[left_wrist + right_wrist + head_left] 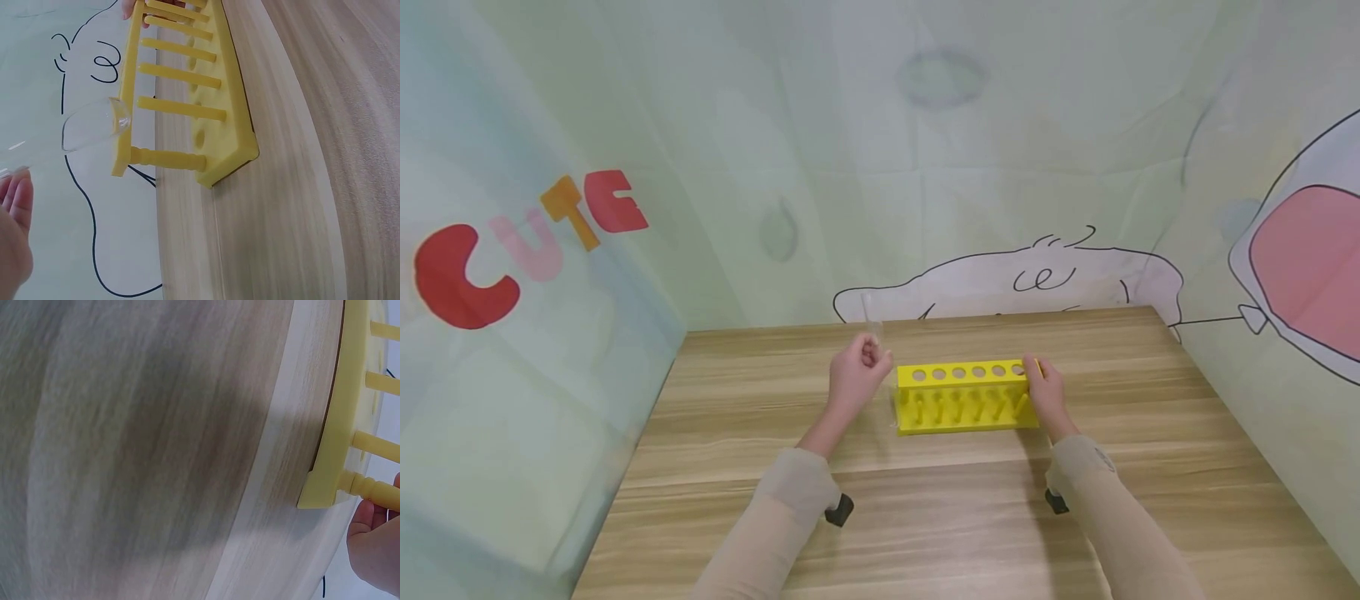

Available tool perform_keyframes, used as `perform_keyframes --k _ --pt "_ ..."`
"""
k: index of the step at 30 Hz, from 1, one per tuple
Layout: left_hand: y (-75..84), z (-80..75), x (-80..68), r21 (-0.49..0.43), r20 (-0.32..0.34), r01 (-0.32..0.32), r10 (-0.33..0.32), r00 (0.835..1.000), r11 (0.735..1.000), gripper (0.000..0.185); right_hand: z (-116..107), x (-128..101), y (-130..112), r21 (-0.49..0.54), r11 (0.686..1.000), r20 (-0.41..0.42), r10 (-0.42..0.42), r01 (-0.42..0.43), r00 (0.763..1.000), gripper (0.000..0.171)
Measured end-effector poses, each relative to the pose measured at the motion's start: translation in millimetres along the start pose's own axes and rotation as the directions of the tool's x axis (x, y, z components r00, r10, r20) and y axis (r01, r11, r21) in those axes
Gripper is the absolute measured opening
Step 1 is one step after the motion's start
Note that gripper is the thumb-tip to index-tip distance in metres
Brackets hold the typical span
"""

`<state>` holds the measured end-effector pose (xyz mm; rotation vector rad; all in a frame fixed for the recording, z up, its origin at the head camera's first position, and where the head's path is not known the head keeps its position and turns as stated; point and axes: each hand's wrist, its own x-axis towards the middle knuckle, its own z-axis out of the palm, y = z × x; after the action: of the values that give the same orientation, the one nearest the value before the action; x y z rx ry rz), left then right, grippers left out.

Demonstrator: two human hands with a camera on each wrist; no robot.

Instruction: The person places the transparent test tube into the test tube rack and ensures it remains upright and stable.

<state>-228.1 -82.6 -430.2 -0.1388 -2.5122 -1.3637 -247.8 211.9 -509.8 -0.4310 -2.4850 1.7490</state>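
A yellow test-tube rack point(964, 397) with a row of round holes stands on the wooden table point(925, 517). My left hand point(859, 372) holds a clear glass test tube point(872, 321) upright, just left of the rack's left end. In the left wrist view the tube point(87, 131) lies close to the rack's end point(187, 119). My right hand point(1043, 392) grips the rack's right end, fingers curled around the corner post. In the right wrist view the hand point(375, 540) shows beside the rack's corner point(337, 469).
Printed fabric walls close in the table on the left point(512, 333), back point(962, 208) and right point(1285, 292). Bare wood stretches between the rack and the table's front edge.
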Motion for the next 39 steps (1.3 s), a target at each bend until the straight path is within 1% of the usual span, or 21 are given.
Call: perform_keyframes --k 4,11,19,23,28,33,39 --pt "3.5 0.0 1.8 -0.01 0.008 0.002 -0.001 1.0 1.0 0.015 0.3 -0.4 -0.2 0.011 1.0 -0.001 0.006 -0.006 1.0 0.049" --pt "10.0 -1.4 4.7 -0.045 0.025 0.033 -0.032 0.999 0.998 0.016 -0.1 -1.6 -1.3 0.007 1.0 0.005 0.013 -0.013 1.0 0.05" --pt "14.7 -3.9 11.1 -0.036 0.018 0.0 0.001 1.0 0.999 0.019 -1.1 -0.9 0.4 0.001 1.0 0.018 0.02 -0.02 1.0 0.055" --pt "17.1 -4.7 13.6 -0.021 0.019 -0.002 0.002 1.0 1.0 0.02 -1.0 -0.6 0.7 0.009 1.0 0.026 0.018 -0.018 1.0 0.053" --pt "18.4 -4.7 17.1 -0.009 0.002 -0.039 0.039 0.999 0.999 0.018 -0.8 -1.3 -0.6 0.013 1.0 0.024 0.001 -0.002 1.0 0.05" --pt "19.7 -4.2 21.5 -0.024 -0.007 -0.069 0.069 0.998 0.997 0.018 -0.7 -1.0 -0.8 0.016 1.0 0.034 0.014 -0.014 0.999 0.044" --pt "21.2 -1.7 24.7 -0.056 0.005 -0.06 0.06 0.998 0.997 0.023 -1.1 -0.8 0.2 0.017 1.0 0.041 0.01 -0.011 0.999 0.045"
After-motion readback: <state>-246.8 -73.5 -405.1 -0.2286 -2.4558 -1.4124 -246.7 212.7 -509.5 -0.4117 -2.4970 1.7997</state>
